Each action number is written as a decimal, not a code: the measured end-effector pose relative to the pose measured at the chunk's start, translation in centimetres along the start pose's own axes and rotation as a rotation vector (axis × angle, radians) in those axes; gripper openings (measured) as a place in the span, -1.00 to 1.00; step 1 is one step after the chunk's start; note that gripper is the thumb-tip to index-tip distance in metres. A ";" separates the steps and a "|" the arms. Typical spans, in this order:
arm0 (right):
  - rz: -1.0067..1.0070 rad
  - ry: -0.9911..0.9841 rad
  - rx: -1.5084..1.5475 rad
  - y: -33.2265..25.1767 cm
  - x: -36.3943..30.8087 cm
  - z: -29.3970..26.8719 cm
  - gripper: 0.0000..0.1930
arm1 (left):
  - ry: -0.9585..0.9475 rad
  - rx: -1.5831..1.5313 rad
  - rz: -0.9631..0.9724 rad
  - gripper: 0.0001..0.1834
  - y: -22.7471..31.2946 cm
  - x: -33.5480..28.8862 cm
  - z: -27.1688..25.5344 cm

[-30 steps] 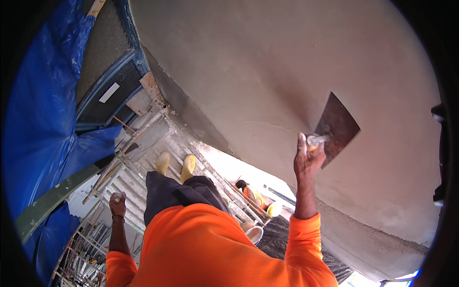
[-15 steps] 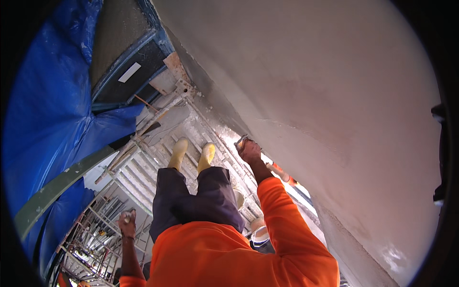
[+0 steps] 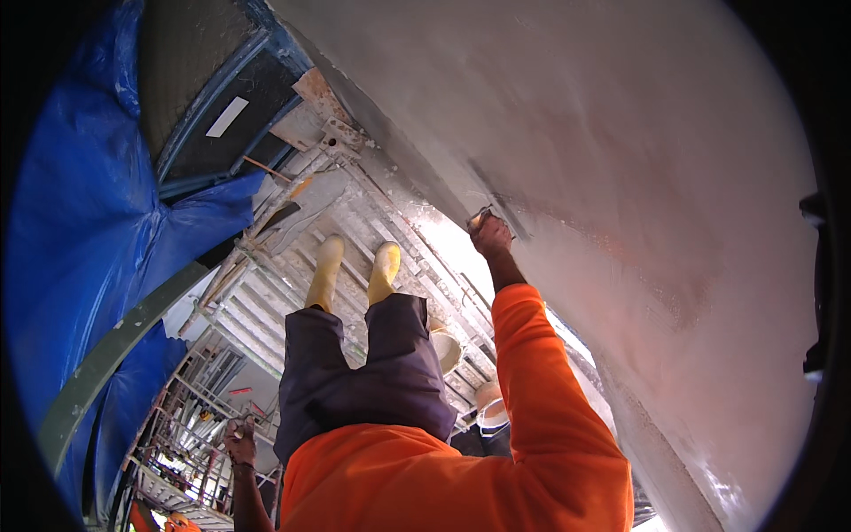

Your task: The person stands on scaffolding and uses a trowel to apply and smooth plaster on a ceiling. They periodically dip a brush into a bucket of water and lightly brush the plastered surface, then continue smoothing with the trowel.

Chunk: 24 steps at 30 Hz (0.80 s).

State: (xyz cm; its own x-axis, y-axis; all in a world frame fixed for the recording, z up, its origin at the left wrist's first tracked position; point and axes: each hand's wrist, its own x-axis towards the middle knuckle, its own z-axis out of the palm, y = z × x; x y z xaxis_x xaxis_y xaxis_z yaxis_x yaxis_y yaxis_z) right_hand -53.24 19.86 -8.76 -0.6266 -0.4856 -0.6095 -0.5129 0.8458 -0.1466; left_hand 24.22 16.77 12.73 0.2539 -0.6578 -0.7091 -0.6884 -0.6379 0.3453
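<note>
My right hand (image 3: 491,236) is closed on the handle of a plastering trowel (image 3: 509,211), whose thin dark blade lies against the smooth grey plastered wall (image 3: 638,160). Damp, darker patches and fine streaks show on the wall beside the blade. Low on the left, my left hand (image 3: 239,440) hangs away from the wall, its fingers curled. Something small and pale seems to be in it, too small to name.
I stand in yellow boots (image 3: 383,270) on a slatted metal scaffold platform (image 3: 257,319). Buckets (image 3: 492,408) stand by my right leg. Blue tarpaulin (image 3: 80,239) and a green curved rail (image 3: 124,341) are at left. Scaffold poles (image 3: 191,443) show below.
My right hand has moved up and slightly right along the wall with the trowel, whose blade now shows against the plaster. My left hand has dropped lower.
</note>
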 end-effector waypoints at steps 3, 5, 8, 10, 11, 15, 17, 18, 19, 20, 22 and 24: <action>-0.020 0.072 -0.016 0.4 -1.3 -1.9 -0.58 | -0.006 0.078 0.359 -0.54 2.1 2.4 -0.4; -0.057 0.153 -0.038 0.5 -3.1 -3.7 -0.60 | -0.019 0.115 0.403 -0.57 3.8 3.7 -0.1; -0.015 0.133 -0.002 -0.4 -6.2 -7.2 -0.62 | -0.015 0.038 0.195 -0.65 6.0 4.7 0.5; -0.015 0.163 0.017 -0.6 -9.1 -10.2 -0.52 | -0.053 0.044 0.220 -0.66 7.3 5.8 1.1; -0.016 0.184 0.025 -0.8 -10.7 -11.7 -0.46 | -0.057 0.044 0.213 -0.67 7.7 6.2 1.3; -0.050 0.258 0.051 -1.0 -17.0 -18.2 -0.47 | -0.086 0.033 0.219 -0.67 9.8 8.8 3.1; -0.094 0.316 0.104 -0.9 -20.2 -21.4 -0.46 | -0.119 0.040 0.349 -0.65 11.0 9.7 3.8; -0.101 0.337 0.116 -0.9 -21.8 -23.0 -0.46 | -0.123 0.044 0.386 -0.65 11.6 10.2 4.1; -0.127 0.365 0.135 -1.1 -23.1 -24.3 -0.45 | -0.121 0.026 0.412 -0.64 12.1 10.6 4.4; -0.146 0.430 0.109 -1.3 -24.2 -25.5 -0.49 | -0.125 0.054 0.406 -0.63 12.7 11.0 4.6; -0.184 0.484 0.214 -1.1 -27.0 -28.0 -0.58 | -0.164 0.006 0.502 -0.62 13.6 12.0 5.1; -0.197 0.520 0.326 -1.2 -29.6 -30.4 -0.69 | -0.212 -0.068 0.348 -0.62 14.3 12.8 5.7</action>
State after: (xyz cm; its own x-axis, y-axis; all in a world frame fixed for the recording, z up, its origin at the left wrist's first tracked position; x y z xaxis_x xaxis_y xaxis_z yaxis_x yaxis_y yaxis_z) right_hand -51.89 26.57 33.14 -0.7835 -0.6130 -0.1020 -0.4938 0.7138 -0.4967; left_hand 13.77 1.51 5.13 -0.1365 -0.7467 -0.6510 -0.6599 -0.4216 0.6219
